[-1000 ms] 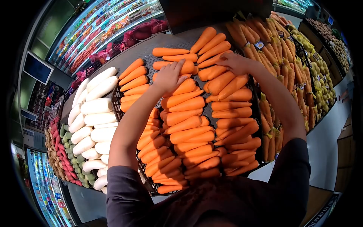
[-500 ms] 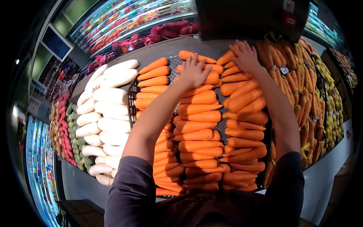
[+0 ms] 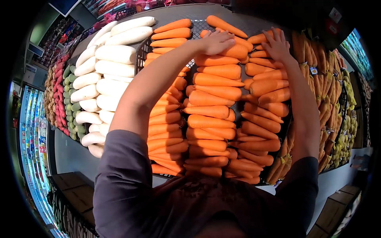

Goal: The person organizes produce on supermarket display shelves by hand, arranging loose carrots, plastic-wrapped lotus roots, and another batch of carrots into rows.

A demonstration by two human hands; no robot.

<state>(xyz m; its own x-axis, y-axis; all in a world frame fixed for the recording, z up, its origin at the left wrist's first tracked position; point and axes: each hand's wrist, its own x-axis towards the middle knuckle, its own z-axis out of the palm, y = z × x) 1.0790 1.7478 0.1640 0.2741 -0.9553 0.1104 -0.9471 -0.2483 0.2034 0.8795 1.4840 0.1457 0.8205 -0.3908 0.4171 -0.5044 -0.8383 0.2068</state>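
Observation:
Carrots [image 3: 212, 112] lie in stacked rows, in side-by-side columns. My left hand [image 3: 217, 42] rests palm down at the far end of the middle column, its fingers stretched over a thick carrot [image 3: 235, 51]. Another carrot [image 3: 226, 26] lies slanted just beyond those fingers. My right hand [image 3: 276, 46] reaches to the far end of the right column. Its fingers are spread on top of the carrots there, touching a carrot [image 3: 258, 38] beside the thumb side. Neither hand is wrapped round anything. My forearms cover parts of the outer columns.
White radishes [image 3: 115, 70] are piled to the left, beside a black crate edge [image 3: 141, 55]. Green vegetables [image 3: 71, 89] lie farther left. Bagged carrots [image 3: 313, 85] fill the right side. A dark box-like shape stands at the far right back.
The view has tilted and shifted, so the display sits higher. My left hand has turned more sideways over the carrots. My right hand stays at the far end of its column.

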